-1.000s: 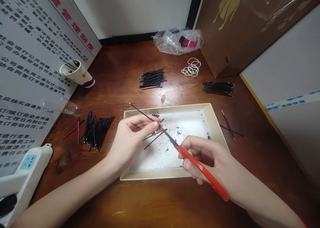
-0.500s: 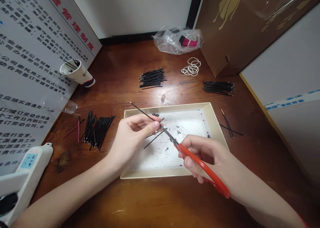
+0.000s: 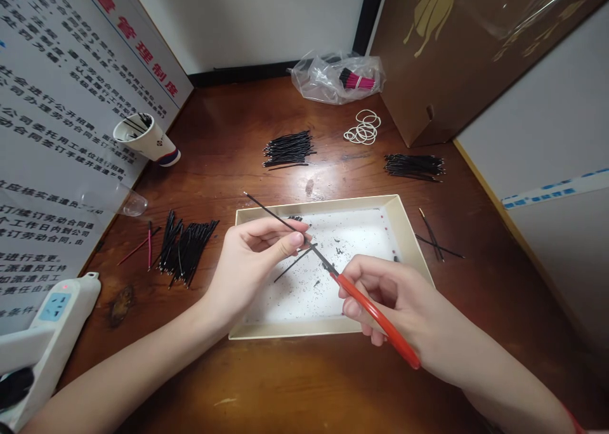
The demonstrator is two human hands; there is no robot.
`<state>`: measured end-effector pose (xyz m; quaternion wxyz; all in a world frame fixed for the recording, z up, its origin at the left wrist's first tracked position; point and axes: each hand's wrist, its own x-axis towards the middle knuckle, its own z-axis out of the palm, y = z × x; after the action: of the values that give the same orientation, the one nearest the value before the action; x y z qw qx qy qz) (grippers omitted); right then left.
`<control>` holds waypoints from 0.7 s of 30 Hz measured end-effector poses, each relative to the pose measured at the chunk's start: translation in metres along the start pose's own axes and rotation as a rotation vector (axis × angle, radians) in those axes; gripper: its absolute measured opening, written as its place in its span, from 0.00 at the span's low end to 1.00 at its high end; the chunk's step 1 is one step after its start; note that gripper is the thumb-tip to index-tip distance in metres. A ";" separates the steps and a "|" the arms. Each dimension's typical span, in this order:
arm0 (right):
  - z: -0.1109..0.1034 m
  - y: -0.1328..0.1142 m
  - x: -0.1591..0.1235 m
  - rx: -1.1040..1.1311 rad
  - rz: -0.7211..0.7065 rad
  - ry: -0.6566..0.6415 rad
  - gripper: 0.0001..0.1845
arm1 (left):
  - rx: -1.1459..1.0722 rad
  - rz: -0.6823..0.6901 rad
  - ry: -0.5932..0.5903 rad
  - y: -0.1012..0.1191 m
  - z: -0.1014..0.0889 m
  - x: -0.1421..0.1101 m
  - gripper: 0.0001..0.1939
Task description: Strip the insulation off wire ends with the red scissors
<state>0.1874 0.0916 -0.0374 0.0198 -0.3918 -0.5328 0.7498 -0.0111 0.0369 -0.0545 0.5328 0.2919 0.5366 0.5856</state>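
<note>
Between the thumb and fingers of my left hand [image 3: 261, 250] is a thin black wire [image 3: 269, 211], its pale end pointing up and left. My right hand [image 3: 385, 294] is closed round the red handles of a pair of scissors [image 3: 371, 307]. The scissor blades meet the wire's lower end close to my left fingertips; whether they bite into it is too small to tell. Both hands are over a shallow cream box [image 3: 304, 332] whose white floor is strewn with tiny black scraps. Another black wire [image 3: 292, 264] lies in the box under my left hand.
Black wire piles lie at left [image 3: 190, 250], back [image 3: 288, 148] and right [image 3: 413, 165]. Pale rubber bands [image 3: 364, 128] and a plastic bag [image 3: 314, 82] are behind. A tilted paper cup [image 3: 152, 143] and a power strip [image 3: 57, 332] stand left; a brown carton [image 3: 428, 59] stands back right.
The scissor handles have drawn together and my right fingers have closed further. My left hand and the wire have barely moved.
</note>
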 end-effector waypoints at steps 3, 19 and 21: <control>0.000 0.000 0.000 0.004 -0.004 0.008 0.15 | 0.005 -0.019 -0.019 -0.001 0.000 0.000 0.05; 0.003 -0.008 0.001 -0.085 0.051 0.059 0.19 | 0.077 -0.029 -0.062 -0.003 -0.004 -0.001 0.05; 0.002 -0.008 0.000 -0.076 0.035 0.061 0.19 | 0.095 -0.009 -0.050 -0.002 -0.003 -0.002 0.06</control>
<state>0.1828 0.0933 -0.0312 0.0081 -0.4244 -0.5532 0.7168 -0.0130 0.0341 -0.0568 0.5345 0.3287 0.5516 0.5496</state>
